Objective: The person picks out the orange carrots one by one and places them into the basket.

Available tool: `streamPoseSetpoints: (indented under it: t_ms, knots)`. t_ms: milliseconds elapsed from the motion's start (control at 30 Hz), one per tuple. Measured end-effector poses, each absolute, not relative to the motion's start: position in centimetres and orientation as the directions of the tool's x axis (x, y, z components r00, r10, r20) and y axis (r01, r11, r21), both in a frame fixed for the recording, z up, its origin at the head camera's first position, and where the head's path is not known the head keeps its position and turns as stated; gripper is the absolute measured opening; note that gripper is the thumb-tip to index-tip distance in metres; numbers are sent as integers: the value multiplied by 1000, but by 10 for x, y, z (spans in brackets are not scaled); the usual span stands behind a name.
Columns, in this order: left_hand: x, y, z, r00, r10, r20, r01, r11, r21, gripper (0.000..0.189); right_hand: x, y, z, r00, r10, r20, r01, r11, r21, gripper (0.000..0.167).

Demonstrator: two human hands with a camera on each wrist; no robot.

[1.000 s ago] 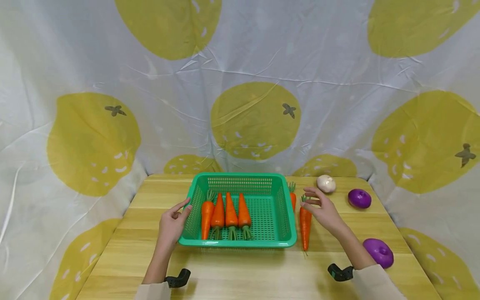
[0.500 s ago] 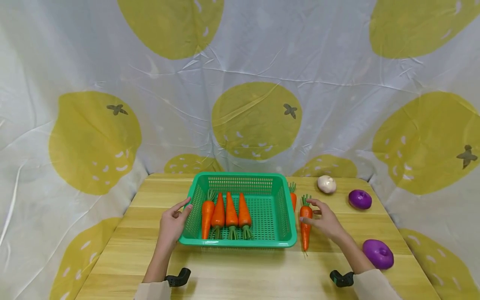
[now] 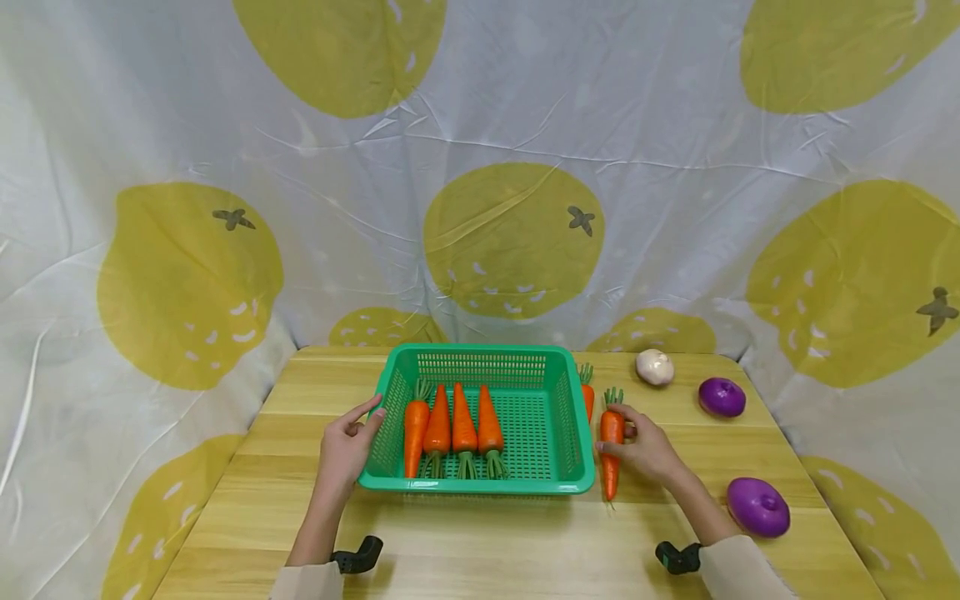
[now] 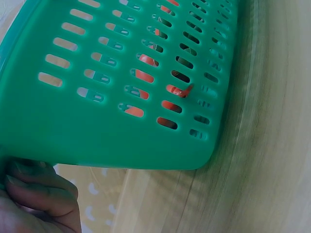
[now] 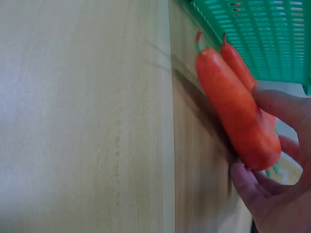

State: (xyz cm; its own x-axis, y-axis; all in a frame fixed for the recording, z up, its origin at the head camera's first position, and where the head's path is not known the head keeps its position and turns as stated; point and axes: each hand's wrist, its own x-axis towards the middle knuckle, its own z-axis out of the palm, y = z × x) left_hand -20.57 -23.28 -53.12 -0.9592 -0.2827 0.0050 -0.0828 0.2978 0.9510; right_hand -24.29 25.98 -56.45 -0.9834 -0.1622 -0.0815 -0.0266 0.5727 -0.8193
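Note:
My left hand [image 3: 343, 450] grips the left rim of a green plastic basket [image 3: 480, 486]; its curled fingers [image 4: 43, 189] show at the rim in the left wrist view. Several orange carrots [image 3: 415, 437] lie side by side inside, towards the left, some with their green stems facing me. Right of the basket, my right hand [image 3: 651, 448] holds a carrot [image 3: 611, 427] near its thick top, thumb on one side and fingers on the other. In the right wrist view this carrot [image 5: 238, 111] overlaps a second carrot [image 5: 240, 65], which lies along the basket's right wall.
At the back right sits a whitish round bulb [image 3: 655, 367]. Two purple onions [image 3: 722, 397] lie along the table's right side, the nearer onion [image 3: 759, 507] close to my right forearm. A lemon-print cloth [image 3: 645, 208] hangs behind the wooden table [image 3: 495, 550].
My right hand has come down from above the carrot's stem and closed round its upper part. My left hand and the basket stay where they were.

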Motion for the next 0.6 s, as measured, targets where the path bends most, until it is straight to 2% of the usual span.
streamPoseSetpoints:
  t_ms: [233,600]
  knots:
    - [-206,-233,-532,-959,-282,5,-81,294,952,39,-243,260,-564,-984,-160,-76,-35,597,-801,73]
    - [-205,-233,-532,-960,-279,0,-84,287,954,38,-240,267,-555,-983,-140,-122,45,457,-888,75]
